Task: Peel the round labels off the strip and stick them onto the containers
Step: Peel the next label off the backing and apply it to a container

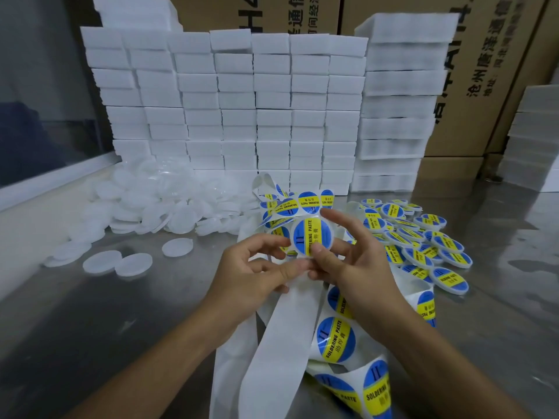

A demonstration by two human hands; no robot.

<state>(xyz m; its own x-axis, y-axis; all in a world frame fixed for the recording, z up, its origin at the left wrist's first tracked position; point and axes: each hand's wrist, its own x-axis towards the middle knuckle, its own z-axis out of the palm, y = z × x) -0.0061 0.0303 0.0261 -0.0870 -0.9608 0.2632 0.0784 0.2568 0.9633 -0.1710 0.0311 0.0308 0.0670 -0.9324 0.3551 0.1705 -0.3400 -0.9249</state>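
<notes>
Head view looks down on a steel tabletop (90, 322) where both hands meet over its middle. Left hand (251, 273) and right hand (354, 261) hold one small round container (311, 237) between them, its blue-and-yellow "SOLDERING PASTE" label facing up. The right thumb presses on the label's lower edge while the right fingers curl behind the container; the left fingertips pinch its left rim. Under the hands the label strip (335, 337) trails toward the near edge, with round labels still on it beside bare white backing (281, 343). Labelled containers (423, 246) lie heaped toward the right edge. Plain white containers (157, 204) are piled toward the far left. White boxes (236, 110) are stacked along the far edge, with brown cartons (484, 71) behind them.
</notes>
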